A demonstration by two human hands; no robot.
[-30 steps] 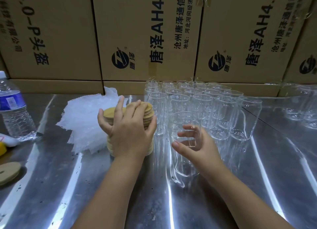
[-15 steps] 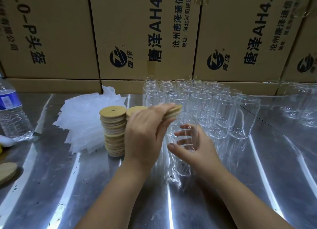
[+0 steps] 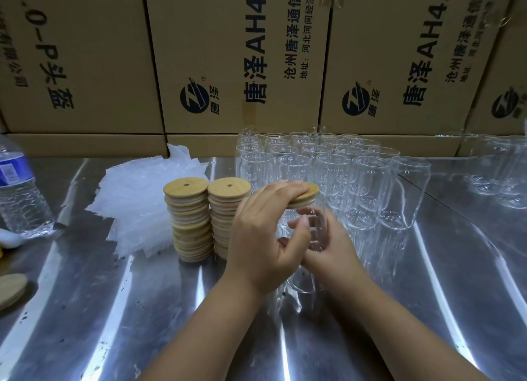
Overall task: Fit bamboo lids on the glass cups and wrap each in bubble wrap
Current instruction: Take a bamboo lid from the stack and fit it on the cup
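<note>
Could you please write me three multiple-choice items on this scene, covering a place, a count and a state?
1. The bubble wrap pile lies: A) left of the lid stacks; B) on top of them; C) right of them.
2. Lid stacks on the table: A) one; B) two; C) four.
3. The lid in the left hand is: A) flat on the table; B) held over the cup that the right hand grips; C) wrapped.
Answers: 1A, it lies beside the left stack; 2B, two stand side by side; 3B, fingers pinch it above the cup's mouth.
</note>
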